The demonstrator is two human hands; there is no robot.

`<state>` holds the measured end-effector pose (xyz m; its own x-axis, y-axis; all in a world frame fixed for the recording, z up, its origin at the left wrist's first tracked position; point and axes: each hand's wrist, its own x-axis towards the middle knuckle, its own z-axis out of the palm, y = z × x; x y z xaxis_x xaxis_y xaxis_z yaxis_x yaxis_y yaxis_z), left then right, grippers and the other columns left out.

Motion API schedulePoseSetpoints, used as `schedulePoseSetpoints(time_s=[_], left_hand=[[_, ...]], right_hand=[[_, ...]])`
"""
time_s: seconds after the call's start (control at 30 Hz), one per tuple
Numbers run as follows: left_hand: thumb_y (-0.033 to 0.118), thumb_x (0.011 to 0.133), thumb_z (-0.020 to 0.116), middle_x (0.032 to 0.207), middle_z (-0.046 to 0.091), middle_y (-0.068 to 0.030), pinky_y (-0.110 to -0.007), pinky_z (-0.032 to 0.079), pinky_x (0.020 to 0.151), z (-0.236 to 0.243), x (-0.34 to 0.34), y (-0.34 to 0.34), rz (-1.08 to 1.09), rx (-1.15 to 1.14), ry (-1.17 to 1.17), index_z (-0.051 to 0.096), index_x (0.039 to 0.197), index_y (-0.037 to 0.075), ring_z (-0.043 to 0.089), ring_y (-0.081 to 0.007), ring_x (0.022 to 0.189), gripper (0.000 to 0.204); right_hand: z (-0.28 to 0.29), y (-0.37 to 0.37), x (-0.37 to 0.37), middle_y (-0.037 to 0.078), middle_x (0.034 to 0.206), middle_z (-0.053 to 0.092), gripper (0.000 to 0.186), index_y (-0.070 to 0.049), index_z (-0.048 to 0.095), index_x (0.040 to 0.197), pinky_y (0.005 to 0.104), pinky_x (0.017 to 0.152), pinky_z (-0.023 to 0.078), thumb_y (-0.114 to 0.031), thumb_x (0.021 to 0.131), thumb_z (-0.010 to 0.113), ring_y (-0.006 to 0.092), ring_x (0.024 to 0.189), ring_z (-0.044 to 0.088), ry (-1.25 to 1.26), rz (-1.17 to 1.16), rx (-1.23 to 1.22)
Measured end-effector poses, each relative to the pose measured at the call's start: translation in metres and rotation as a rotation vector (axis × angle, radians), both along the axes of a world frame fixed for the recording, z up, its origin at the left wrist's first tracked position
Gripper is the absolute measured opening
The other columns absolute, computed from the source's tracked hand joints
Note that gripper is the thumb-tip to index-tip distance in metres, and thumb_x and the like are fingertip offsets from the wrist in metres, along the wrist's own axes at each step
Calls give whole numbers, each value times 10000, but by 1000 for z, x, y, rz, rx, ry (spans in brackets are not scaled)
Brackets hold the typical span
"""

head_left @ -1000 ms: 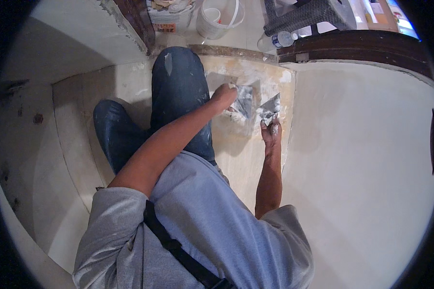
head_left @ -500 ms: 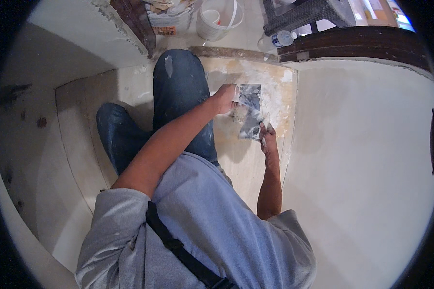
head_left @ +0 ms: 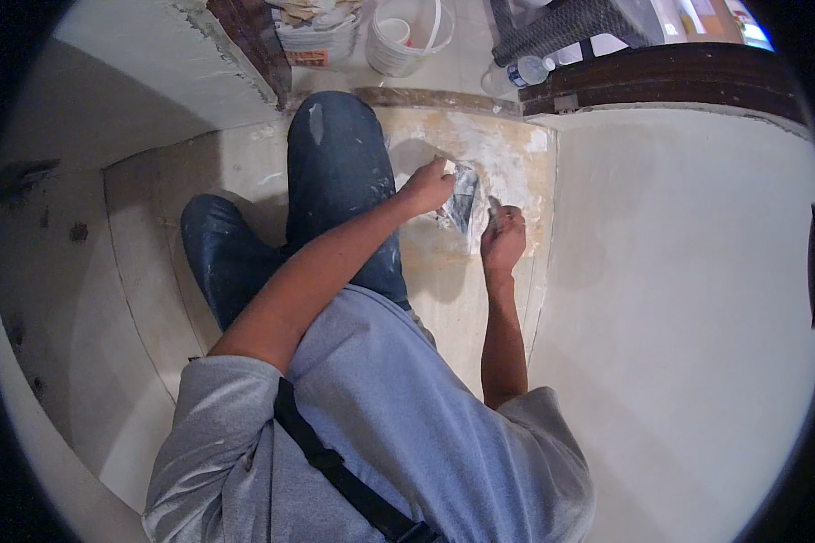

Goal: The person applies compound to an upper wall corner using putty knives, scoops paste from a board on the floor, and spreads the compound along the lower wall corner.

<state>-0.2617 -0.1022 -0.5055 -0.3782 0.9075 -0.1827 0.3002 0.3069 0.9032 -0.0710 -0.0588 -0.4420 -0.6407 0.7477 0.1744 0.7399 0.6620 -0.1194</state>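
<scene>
My left hand (head_left: 427, 187) is closed on a putty knife, whose wide dark blade (head_left: 463, 199), smeared with white paste, points to the right and down over the board. To its right, my right hand (head_left: 505, 240) is closed on a second putty knife (head_left: 493, 212); its blade is turned nearly edge-on, so little of it shows. The two blades are close together; whether they touch I cannot tell. Beneath them lies a yellowish floor patch (head_left: 536, 195) with streaks of white paste (head_left: 498, 163) across it.
Beyond the wooden sill (head_left: 439, 100) stand a clear bucket (head_left: 398, 59) with a white cup inside, an open bag (head_left: 321, 41), a lying plastic bottle (head_left: 527, 72) and a dark stool (head_left: 570, 32). A pale wall (head_left: 679, 271) rises on the right. My bent knee (head_left: 335, 136) is left of my hands.
The right hand has moved up and turned its putty knife from flat to nearly edge-on. The left putty knife has tilted, its blade now slanting downward.
</scene>
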Motion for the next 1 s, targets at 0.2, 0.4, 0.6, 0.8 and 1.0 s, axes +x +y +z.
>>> schedulePoseSetpoints(time_s=[0.2,0.4,0.6,0.8,1.0], left_hand=[[162,864,492,935,631,-216,-379,566,580,11,-4,-6,229,-338,-803,521,1050,-73,676,-274,754,301],[164,901,432,812,644,-88,-282,536,497,13,-2,0,-26,-420,-1385,606,948,42,619,-202,605,217],[154,892,443,794,641,-86,-263,521,465,24,-9,4,163,-368,-1347,606,952,35,616,-197,605,210],[125,885,440,970,635,-174,-342,550,491,17,-5,0,137,-248,-843,575,1005,-36,664,-241,743,242],[147,853,477,1017,543,-381,-414,557,636,18,-7,2,54,-258,-508,444,1056,-174,666,-347,844,381]], right_hand=[[-61,37,40,62,854,657,116,-69,614,969,275,616,518,-57,864,566,164,723,630,1568,-890,-1560],[-92,-2,29,41,955,626,238,-58,578,1053,283,633,514,-137,834,625,170,784,592,1789,-773,-2104],[-48,-36,59,25,871,584,144,-65,575,987,269,665,488,-125,861,611,181,746,543,1394,-609,-2020],[7,-20,75,51,829,646,158,-9,636,1008,294,678,474,-115,898,595,132,787,582,793,-423,-682],[47,-24,22,99,866,577,320,-97,676,988,385,685,491,-27,685,602,285,810,572,11,175,-169]])
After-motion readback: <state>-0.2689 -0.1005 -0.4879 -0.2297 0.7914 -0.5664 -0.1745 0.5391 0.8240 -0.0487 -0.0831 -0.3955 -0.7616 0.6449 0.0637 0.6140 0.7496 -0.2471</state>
